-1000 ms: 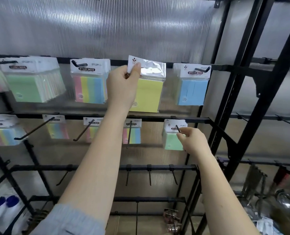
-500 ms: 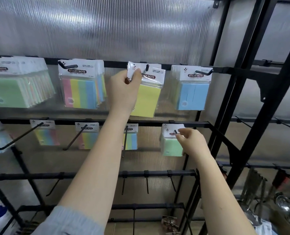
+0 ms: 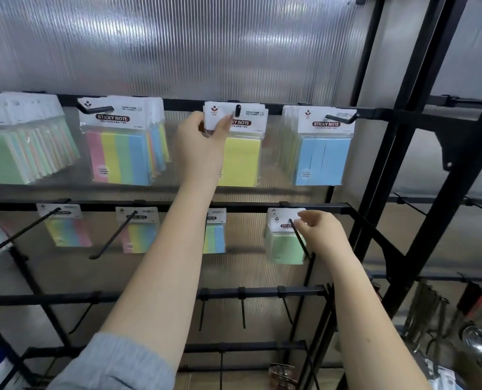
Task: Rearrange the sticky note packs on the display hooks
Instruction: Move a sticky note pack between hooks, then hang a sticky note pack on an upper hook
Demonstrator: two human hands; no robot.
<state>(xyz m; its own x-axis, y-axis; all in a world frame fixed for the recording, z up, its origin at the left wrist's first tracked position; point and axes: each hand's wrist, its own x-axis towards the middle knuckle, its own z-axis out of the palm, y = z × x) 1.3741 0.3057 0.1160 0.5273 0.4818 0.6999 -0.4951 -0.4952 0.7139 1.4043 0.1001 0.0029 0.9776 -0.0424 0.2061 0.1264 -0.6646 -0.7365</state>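
Nearest, the right hand (image 3: pixel 323 237) reaches to the lower rail, fingers loosely curled at the hook (image 3: pixel 299 237) holding the green pack (image 3: pixel 283 246); whether it grips anything I cannot tell. Farther up, the left hand (image 3: pixel 200 144) pinches the header of the yellow pack (image 3: pixel 242 159), which hangs on the top rail's hook (image 3: pixel 238 110).

Yellow pack (image 3: pixel 242 161), green pack (image 3: pixel 285 249), black hooks (image 3: pixel 238 109)

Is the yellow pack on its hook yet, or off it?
On. The hook tip pokes out through the header of the yellow pack, while the left hand pinches the header's corner.
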